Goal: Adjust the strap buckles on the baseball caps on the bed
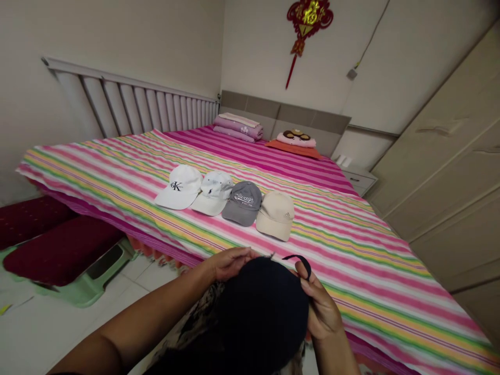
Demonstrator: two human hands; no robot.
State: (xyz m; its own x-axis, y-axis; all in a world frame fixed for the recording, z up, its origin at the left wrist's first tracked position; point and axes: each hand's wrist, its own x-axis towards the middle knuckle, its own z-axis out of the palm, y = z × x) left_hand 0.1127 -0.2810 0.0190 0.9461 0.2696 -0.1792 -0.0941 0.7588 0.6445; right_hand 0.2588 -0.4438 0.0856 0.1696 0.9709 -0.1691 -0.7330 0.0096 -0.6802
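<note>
A black baseball cap (265,307) is held between my two hands at the near edge of the bed. My left hand (232,263) grips its far left rim, fingers partly hidden behind it. On the other side my right hand (320,304) is closed on the rim, with the loose strap (300,259) curling up by the thumb. Beyond them a row of caps lies on the striped sheet: a white cap with CK lettering (182,186), a pale cap with a small dark emblem (214,192), a grey cap with white script (242,203) and a beige cap (275,214).
The striped sheet (351,271) covers the near part of the bed. Folded purple bedding (238,127) and a pink folded item (295,139) lie near the headboard (292,117). Dark red padded stools (66,250) stand at left, a wardrobe (441,172) at right.
</note>
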